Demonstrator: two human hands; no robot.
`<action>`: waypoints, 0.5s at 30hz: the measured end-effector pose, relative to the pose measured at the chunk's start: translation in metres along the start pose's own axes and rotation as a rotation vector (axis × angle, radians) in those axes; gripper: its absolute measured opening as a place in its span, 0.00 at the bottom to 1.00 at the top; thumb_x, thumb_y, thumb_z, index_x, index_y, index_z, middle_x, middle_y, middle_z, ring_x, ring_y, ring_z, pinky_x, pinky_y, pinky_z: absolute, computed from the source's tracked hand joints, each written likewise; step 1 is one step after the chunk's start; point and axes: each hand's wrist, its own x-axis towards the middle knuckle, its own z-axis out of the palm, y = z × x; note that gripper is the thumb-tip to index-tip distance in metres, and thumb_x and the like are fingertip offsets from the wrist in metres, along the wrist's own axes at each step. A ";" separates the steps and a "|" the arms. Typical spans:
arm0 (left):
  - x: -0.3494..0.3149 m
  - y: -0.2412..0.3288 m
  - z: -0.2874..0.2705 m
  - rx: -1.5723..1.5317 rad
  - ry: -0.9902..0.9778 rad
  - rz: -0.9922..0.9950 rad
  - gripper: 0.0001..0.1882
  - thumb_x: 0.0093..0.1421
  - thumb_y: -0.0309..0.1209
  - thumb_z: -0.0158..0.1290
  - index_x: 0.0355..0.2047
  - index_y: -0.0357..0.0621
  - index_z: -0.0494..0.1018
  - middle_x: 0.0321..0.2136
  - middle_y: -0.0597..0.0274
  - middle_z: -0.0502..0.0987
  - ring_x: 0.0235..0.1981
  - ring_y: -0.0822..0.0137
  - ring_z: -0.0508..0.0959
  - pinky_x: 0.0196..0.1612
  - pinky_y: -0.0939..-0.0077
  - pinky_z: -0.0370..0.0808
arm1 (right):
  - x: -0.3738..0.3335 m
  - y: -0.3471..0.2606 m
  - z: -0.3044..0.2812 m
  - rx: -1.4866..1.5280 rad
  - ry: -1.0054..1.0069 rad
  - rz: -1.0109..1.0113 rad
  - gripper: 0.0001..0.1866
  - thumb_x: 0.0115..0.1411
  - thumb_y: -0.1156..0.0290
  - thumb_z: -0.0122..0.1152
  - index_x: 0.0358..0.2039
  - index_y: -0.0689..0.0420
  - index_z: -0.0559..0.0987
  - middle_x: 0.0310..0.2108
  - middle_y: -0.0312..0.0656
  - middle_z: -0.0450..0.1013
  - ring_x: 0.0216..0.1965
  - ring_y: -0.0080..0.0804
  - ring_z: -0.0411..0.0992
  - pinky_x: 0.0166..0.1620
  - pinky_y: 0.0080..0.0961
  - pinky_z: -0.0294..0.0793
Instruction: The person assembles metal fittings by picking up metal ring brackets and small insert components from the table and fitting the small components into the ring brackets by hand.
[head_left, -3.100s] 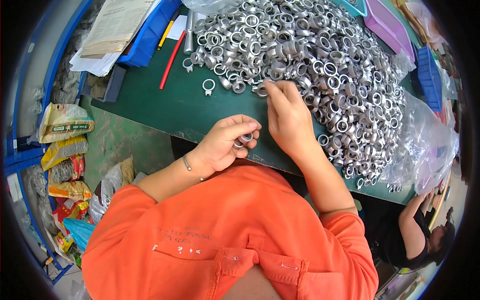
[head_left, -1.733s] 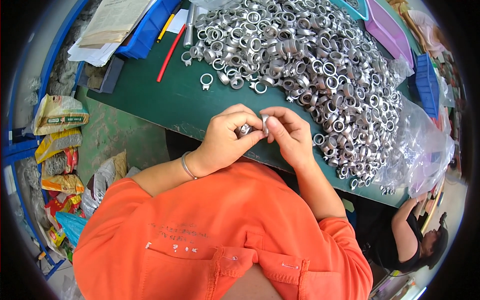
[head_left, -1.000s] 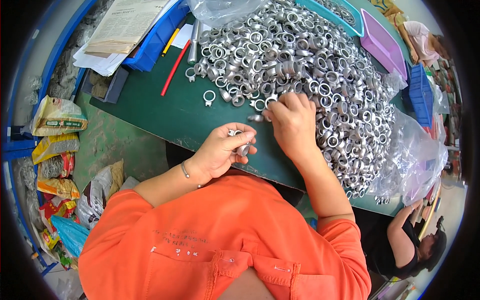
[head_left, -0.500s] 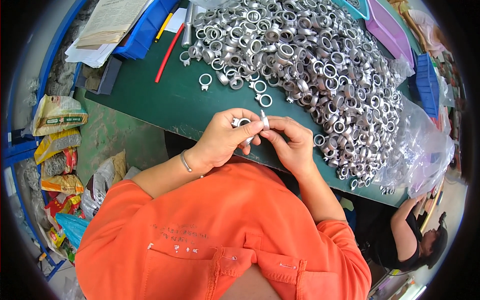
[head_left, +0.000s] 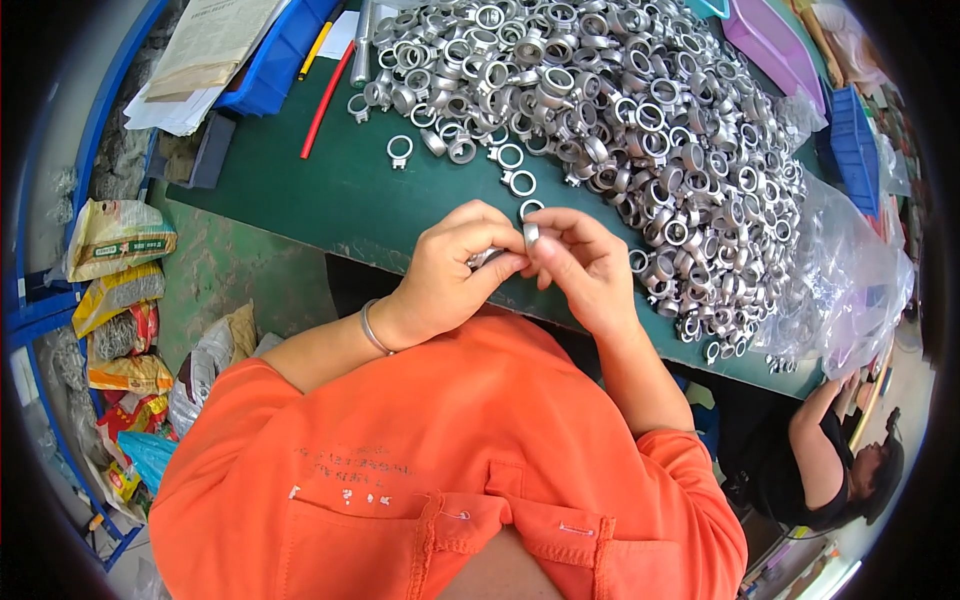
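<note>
Left hand: the left hand [head_left: 450, 275] is curling over the near edge of the dark green bench [head_left: 300, 195], fingers [head_left: 490, 235] clenched around a small silver metal part [head_left: 487, 258], a thin bangle [head_left: 370, 328] circling the wrist.
Right hand: the right hand [head_left: 590, 270] is meeting the left, thumb and forefinger pinching a small silver metal ring [head_left: 531, 235] upright between both hands.
Ring's place: it is sitting above the bench's near edge, just short of the big heap of silver metal ring fittings [head_left: 620, 120].
Hard to make out: the part in the left hand is mostly hiding under the fingers; its shape is not showing.
Cut off: a clear plastic bag [head_left: 850, 280] is trailing off the bench's right end.
Packages: yellow and red printed bags [head_left: 115, 290] are lying on the floor left of the bench; a blue plastic bin [head_left: 275, 55] with papers is resting at the bench's far left corner beside a red rod [head_left: 325, 100].
Other person: someone in dark clothing [head_left: 830, 460] is crouching beyond the bench's right end.
</note>
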 end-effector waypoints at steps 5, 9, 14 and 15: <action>0.004 0.013 -0.010 -0.944 -0.060 -0.919 0.08 0.59 0.22 0.45 0.39 0.36 0.68 0.31 0.62 0.73 0.30 0.71 0.75 0.27 0.79 0.75 | -0.001 0.002 0.004 -0.640 -0.094 -0.753 0.13 0.37 0.91 0.53 0.22 0.59 0.75 0.38 0.44 0.73 0.39 0.43 0.72 0.42 0.30 0.72; -0.021 -0.015 -0.020 -1.365 -0.190 -0.990 0.12 0.62 0.30 0.42 0.41 0.34 0.68 0.34 0.51 0.74 0.33 0.63 0.78 0.25 0.76 0.79 | -0.009 -0.003 0.010 -0.575 -0.149 -0.733 0.15 0.38 0.91 0.49 0.25 0.60 0.76 0.37 0.47 0.73 0.38 0.43 0.71 0.40 0.31 0.71; -0.050 -0.025 -0.066 -1.229 -0.455 -0.952 0.14 0.60 0.29 0.45 0.40 0.29 0.69 0.37 0.41 0.74 0.30 0.58 0.79 0.25 0.77 0.79 | 0.006 0.012 -0.011 -0.999 0.259 -0.535 0.07 0.46 0.79 0.60 0.29 0.59 0.76 0.29 0.43 0.68 0.32 0.41 0.67 0.35 0.31 0.69; -0.058 -0.030 -0.073 -1.174 -0.474 -1.003 0.13 0.59 0.28 0.46 0.40 0.29 0.69 0.37 0.40 0.74 0.29 0.58 0.79 0.25 0.76 0.79 | 0.010 0.015 -0.012 -1.052 0.245 -0.554 0.07 0.47 0.77 0.62 0.28 0.59 0.76 0.29 0.43 0.67 0.32 0.41 0.67 0.35 0.31 0.68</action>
